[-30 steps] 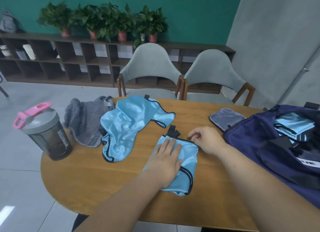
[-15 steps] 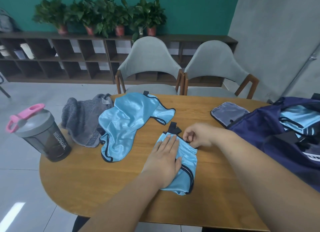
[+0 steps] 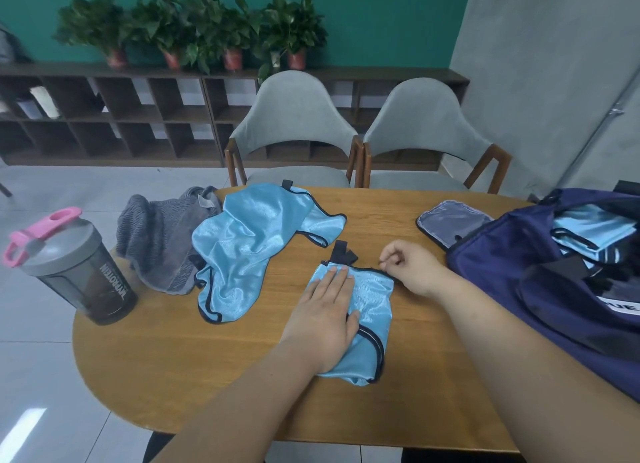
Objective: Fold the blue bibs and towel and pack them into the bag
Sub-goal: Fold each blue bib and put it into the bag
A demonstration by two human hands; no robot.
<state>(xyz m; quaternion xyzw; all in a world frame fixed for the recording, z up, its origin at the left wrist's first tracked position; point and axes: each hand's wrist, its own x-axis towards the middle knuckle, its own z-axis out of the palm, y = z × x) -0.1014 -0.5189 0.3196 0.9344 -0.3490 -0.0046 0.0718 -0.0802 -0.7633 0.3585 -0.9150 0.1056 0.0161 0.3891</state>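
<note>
One folded bib (image 3: 375,300) lies mid-table (image 3: 173,358) under the flat left hand (image 3: 322,320). One loose bib (image 3: 249,244) sits at ten o'clock beside one grey towel (image 3: 156,244). One navy bag (image 3: 512,272) stands at three o'clock. The curled right hand (image 3: 412,268) has slid to the folded bib's far right corner; grip unclear.

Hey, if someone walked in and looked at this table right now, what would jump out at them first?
Probably the left hand pressing flat on a folded blue bib in the middle of the table, with the right hand curled beside its far corner. Next, the unfolded bib sprawled to its left against a grey towel, and the open navy bag at right.
</note>
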